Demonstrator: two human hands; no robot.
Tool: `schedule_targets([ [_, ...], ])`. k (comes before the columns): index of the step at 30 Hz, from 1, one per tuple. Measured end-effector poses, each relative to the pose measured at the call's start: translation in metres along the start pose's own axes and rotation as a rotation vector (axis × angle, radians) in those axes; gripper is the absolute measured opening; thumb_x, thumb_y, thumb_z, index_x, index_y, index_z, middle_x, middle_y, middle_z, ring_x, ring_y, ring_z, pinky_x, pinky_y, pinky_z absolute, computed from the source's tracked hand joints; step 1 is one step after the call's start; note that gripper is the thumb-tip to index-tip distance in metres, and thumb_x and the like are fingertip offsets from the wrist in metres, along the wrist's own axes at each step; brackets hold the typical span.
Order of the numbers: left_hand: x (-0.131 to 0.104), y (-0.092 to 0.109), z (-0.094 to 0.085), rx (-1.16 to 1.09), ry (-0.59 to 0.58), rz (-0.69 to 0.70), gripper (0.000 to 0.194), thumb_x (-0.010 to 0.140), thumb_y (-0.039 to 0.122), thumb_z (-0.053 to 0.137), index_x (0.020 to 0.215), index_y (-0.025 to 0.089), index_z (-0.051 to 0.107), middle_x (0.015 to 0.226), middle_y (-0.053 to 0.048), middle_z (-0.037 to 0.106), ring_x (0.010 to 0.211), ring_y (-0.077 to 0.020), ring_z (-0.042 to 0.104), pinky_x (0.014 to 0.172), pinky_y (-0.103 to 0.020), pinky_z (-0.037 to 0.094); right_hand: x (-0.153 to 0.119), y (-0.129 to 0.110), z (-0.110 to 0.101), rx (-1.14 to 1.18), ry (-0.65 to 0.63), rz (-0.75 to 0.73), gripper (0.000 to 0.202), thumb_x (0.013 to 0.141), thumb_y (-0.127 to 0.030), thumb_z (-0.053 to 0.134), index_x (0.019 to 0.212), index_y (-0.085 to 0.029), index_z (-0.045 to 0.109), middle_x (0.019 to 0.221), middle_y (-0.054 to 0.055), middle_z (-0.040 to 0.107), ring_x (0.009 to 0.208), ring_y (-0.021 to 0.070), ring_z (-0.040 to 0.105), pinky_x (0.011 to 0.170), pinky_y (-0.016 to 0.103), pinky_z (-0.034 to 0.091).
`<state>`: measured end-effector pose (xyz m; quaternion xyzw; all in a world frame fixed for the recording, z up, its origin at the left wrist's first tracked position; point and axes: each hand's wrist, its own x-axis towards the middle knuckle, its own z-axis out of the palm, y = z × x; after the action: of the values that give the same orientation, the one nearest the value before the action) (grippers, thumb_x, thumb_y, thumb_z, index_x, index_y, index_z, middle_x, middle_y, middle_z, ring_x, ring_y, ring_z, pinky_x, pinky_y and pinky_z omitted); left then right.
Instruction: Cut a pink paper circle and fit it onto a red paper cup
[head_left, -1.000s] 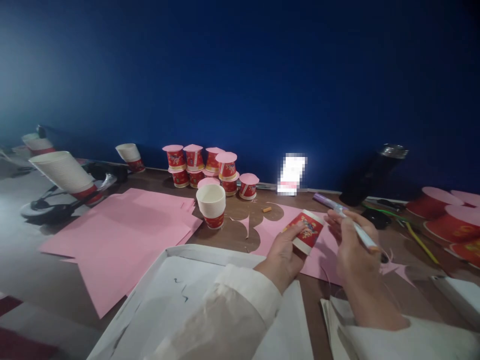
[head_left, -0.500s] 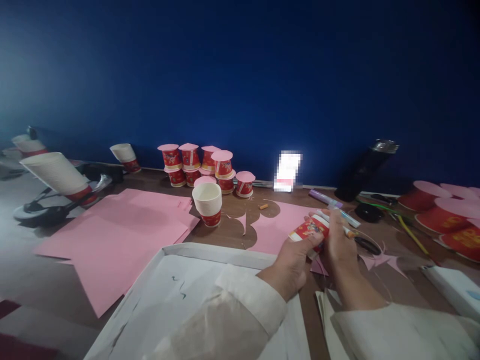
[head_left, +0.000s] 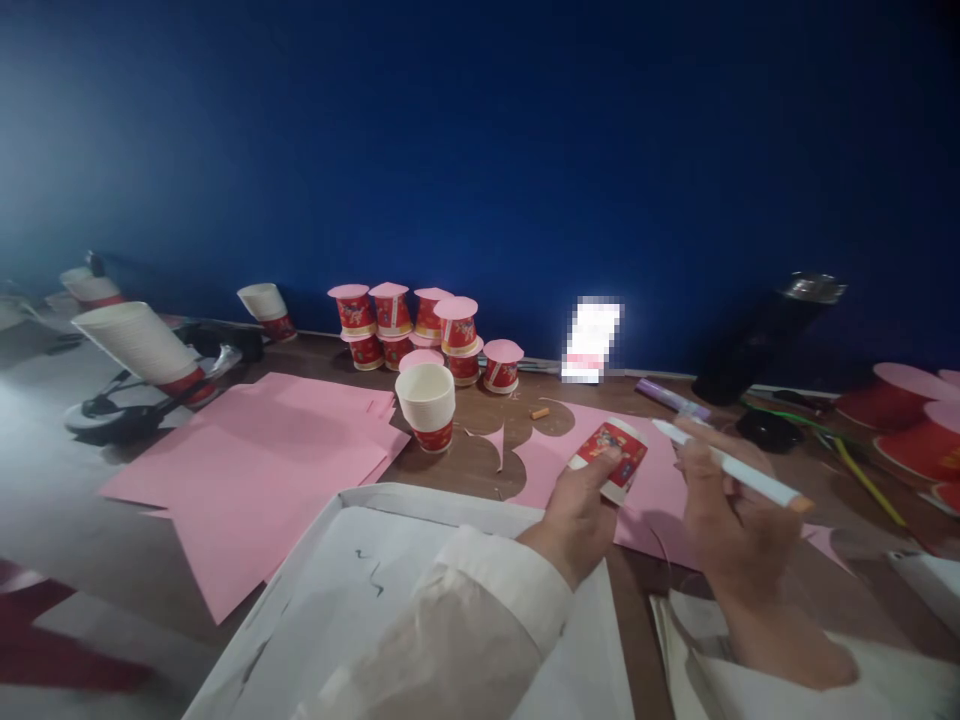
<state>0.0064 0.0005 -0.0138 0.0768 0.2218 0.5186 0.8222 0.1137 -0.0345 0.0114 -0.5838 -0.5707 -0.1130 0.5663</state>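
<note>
My left hand (head_left: 581,510) is closed round a red printed paper cup (head_left: 619,450) with a white rim, its thumb on the printed side. To its right, my right hand (head_left: 739,520) grips a white marker (head_left: 757,480) with an orange end, the other end pointing left toward the cup but apart from it. Beneath both hands lies a pink paper sheet (head_left: 555,455) with round pieces cut out. A small orange cap (head_left: 540,413) rests left of the cup.
Red cups topped with pink discs (head_left: 459,325) stand stacked at the back. A white cup stack (head_left: 425,395) stands before them. Pink sheets (head_left: 262,450) and a white tray (head_left: 442,500) lie left. A dark bottle (head_left: 765,340) leans right, near a purple marker (head_left: 671,397).
My right hand has moved right, away from the cup, and the marker in it now shows clearly. The cup stays in my left hand. The view has shifted slightly.
</note>
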Motion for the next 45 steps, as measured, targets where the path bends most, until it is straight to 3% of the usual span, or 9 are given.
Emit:
schedule_targets([
  [5,0.001,-0.001,0.0,0.028,-0.02,0.003,0.039,0.063,0.025,0.092,0.096,0.012,0.076,0.096,-0.01,0.077,0.097,-0.0246,0.073,0.102,-0.037,0.052,0.005,-0.005,0.0,-0.148,0.026,-0.195,0.017,0.098,-0.031,0.063,0.096,-0.022,0.078,0.091,0.008,0.081,0.089,0.027,0.077,0.087,0.043,0.059],
  [20,-0.002,-0.002,-0.001,0.107,-0.046,0.047,0.046,0.057,0.031,0.096,0.094,0.013,0.077,0.103,-0.012,0.078,0.11,-0.0284,0.071,0.106,-0.037,0.047,0.004,0.001,0.003,-0.238,0.045,-0.241,0.017,0.099,-0.029,0.064,0.096,-0.02,0.078,0.091,0.008,0.082,0.087,0.0259,0.078,0.084,0.039,0.06],
  [25,-0.002,-0.002,-0.001,0.112,-0.029,0.039,0.046,0.056,0.03,0.096,0.094,0.012,0.077,0.101,-0.012,0.078,0.106,-0.0274,0.071,0.105,-0.037,0.048,0.001,0.003,0.004,-0.249,0.038,-0.235,0.019,0.099,-0.031,0.062,0.097,-0.02,0.078,0.092,0.009,0.082,0.088,0.0266,0.078,0.083,0.04,0.06],
  [45,-0.001,-0.002,0.001,0.025,-0.004,0.012,0.031,0.068,0.021,0.087,0.096,0.012,0.076,0.101,-0.012,0.079,0.103,-0.0252,0.074,0.108,-0.038,0.05,0.001,0.009,0.007,-0.327,0.079,-0.299,0.018,0.098,-0.029,0.065,0.095,-0.018,0.078,0.088,0.01,0.082,0.082,0.0255,0.078,0.076,0.035,0.059],
])
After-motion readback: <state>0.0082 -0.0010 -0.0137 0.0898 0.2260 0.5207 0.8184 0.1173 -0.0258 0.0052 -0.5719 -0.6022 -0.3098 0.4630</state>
